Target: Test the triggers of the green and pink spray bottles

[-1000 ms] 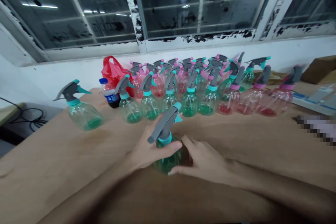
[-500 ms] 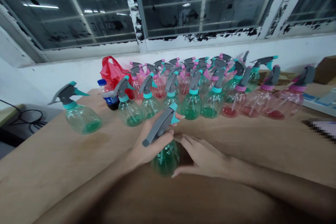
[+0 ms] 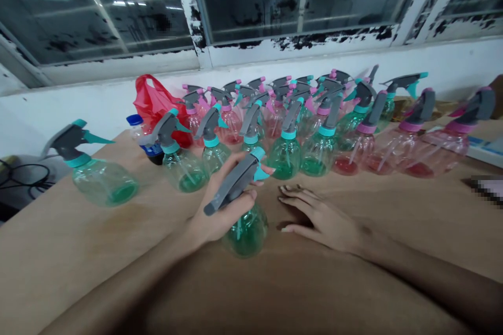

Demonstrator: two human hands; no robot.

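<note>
My left hand (image 3: 220, 204) is wrapped round the neck of a green spray bottle (image 3: 245, 230) with a grey trigger head and teal collar, standing on the brown table (image 3: 98, 251). My right hand (image 3: 318, 214) lies just right of that bottle, fingers spread on the table, holding nothing. Behind them stand several rows of green and pink spray bottles (image 3: 286, 152). One green spray bottle (image 3: 98, 178) stands apart at the left.
A red plastic bag (image 3: 153, 102) and a small blue-capped bottle (image 3: 143, 136) sit at the back left. Black cables (image 3: 19, 178) lie off the table's left edge. A white wall and window frames run behind.
My right hand has come off the bottle's side and spread out on the table. My left hand shifted its grip up to the neck under the trigger head.
</note>
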